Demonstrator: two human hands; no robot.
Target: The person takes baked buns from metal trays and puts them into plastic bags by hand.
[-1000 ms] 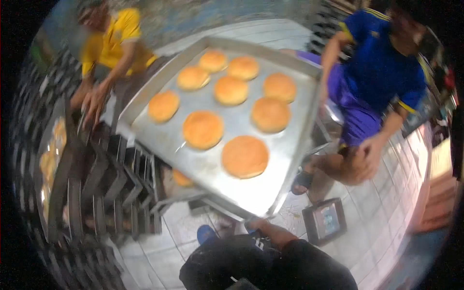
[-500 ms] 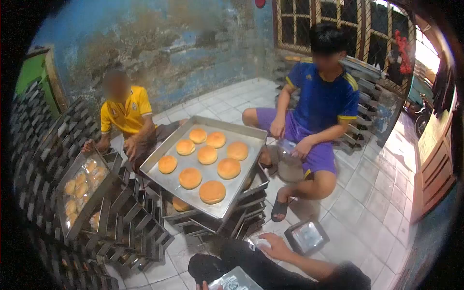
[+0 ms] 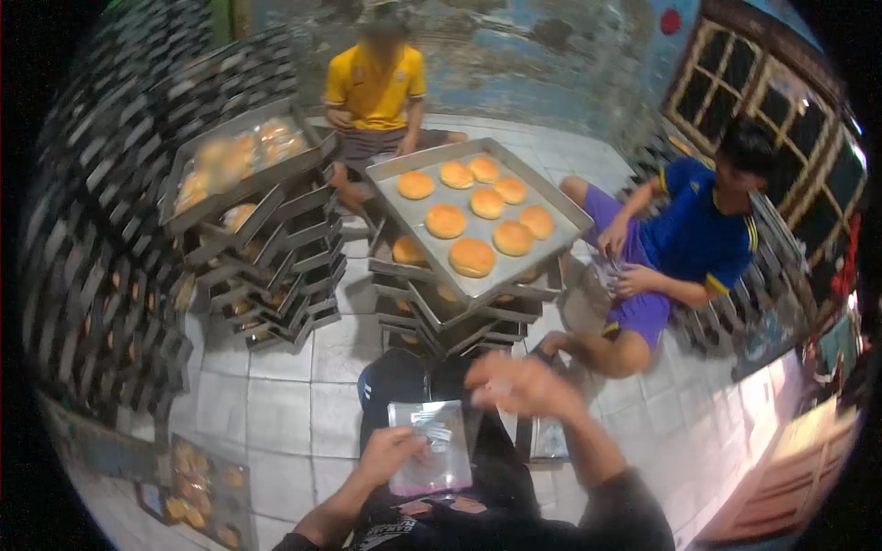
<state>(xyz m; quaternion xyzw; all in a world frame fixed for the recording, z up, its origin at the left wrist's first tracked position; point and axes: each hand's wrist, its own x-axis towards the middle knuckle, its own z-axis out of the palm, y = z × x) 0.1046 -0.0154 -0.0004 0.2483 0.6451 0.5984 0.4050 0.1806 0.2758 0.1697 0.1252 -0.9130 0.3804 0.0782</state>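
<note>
My left hand (image 3: 390, 456) pinches the left edge of a clear printed plastic bag (image 3: 446, 466), which lies flat over my lap. My right hand (image 3: 528, 386) is raised to the right of the bag, smeared by motion; whether anything is in its fingers cannot be made out. Beyond my knees a metal baking tray (image 3: 411, 215) with several round golden buns (image 3: 471, 258) tops a stack of trays. Partly hidden below my right forearm, a small dark tray (image 3: 549, 462) with plastic packaging sits on the floor.
Another tray (image 3: 175, 223) with wrapped buns tops a stack at left. More wrapped buns (image 3: 191, 487) lie in a tray at lower left. A person in yellow (image 3: 377, 87) sits behind the stacks; another in blue (image 3: 707, 225) handles plastic at right. Tray stacks (image 3: 101, 230) line the left wall.
My view has swung left and down, so more of my lap shows. My right hand has risen from beside the small floor tray. The left hand and its bag are now fully visible.
</note>
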